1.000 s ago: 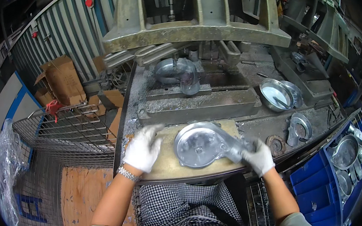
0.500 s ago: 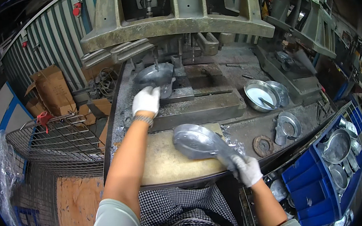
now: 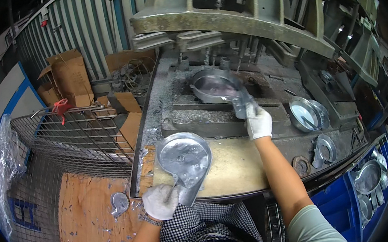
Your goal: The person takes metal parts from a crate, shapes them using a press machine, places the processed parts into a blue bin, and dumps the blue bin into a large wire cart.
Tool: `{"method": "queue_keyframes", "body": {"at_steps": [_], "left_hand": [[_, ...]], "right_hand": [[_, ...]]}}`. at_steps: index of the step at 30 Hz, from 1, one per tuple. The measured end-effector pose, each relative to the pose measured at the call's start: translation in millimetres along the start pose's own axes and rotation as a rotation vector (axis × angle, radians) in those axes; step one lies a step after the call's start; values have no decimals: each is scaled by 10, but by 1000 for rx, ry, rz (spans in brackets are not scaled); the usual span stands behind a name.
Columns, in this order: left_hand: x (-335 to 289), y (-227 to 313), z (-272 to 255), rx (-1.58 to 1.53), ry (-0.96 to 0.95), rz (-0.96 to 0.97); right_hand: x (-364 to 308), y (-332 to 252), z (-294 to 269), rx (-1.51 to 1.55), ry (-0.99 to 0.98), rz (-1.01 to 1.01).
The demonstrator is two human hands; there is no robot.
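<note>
Both my hands wear white gloves. Near the table's front edge, my left hand (image 3: 161, 202) grips the short neck of a pan-shaped metal casting (image 3: 183, 157), its round, hollow face turned up over the pale board (image 3: 231, 164). Farther off, my right hand (image 3: 259, 121) holds a second pan-shaped metal casting (image 3: 216, 88) by its neck, with the round bowl under the drill press at the fixture. Whether that bowl rests on the fixture, I cannot tell. Drill bits (image 3: 207, 56) hang just behind it.
The heavy press frame (image 3: 230, 20) spans the far side. On the right stand a bowl of whitish liquid (image 3: 303, 113), a loose casting (image 3: 324, 150), a metal ring (image 3: 301, 165) and a blue crate (image 3: 337, 205) of castings. A wire cage (image 3: 73, 138) stands left, with one small casting (image 3: 119, 202) on its wooden base.
My left hand has drawn a casting from under the press back toward me. My right hand has carried its casting forward to the press. The view has swung left.
</note>
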State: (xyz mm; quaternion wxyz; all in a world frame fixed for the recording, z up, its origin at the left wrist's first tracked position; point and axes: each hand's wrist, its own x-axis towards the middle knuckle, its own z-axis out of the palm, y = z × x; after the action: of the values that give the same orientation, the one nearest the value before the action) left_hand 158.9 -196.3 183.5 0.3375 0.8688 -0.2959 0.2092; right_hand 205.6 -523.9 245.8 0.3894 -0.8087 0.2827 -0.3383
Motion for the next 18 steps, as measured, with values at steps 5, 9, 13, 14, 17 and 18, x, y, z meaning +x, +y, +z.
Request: {"method": "queue_keyframes", "body": {"at_steps": [5,9,13,14,17,18], "left_hand": [[-5,-38,19,-56,19,5],[10,-64,38,-51,27,42],[31,-54,14,-60,45,49],[34,-45,4,-67,17,43],[42,-22,-20,-96,-9,33],[45,-15,-23,-87,8,40]], "right_hand": [[123,44,113,-15,-80,157],[184,-49,236,-305,-18,-16],[216,-190,402,-142,-23,29],[209,-209,412,-171,6,-26],[167,-244,450,-447,-98,31],[162,-254,459,-436,-96,15]]}}
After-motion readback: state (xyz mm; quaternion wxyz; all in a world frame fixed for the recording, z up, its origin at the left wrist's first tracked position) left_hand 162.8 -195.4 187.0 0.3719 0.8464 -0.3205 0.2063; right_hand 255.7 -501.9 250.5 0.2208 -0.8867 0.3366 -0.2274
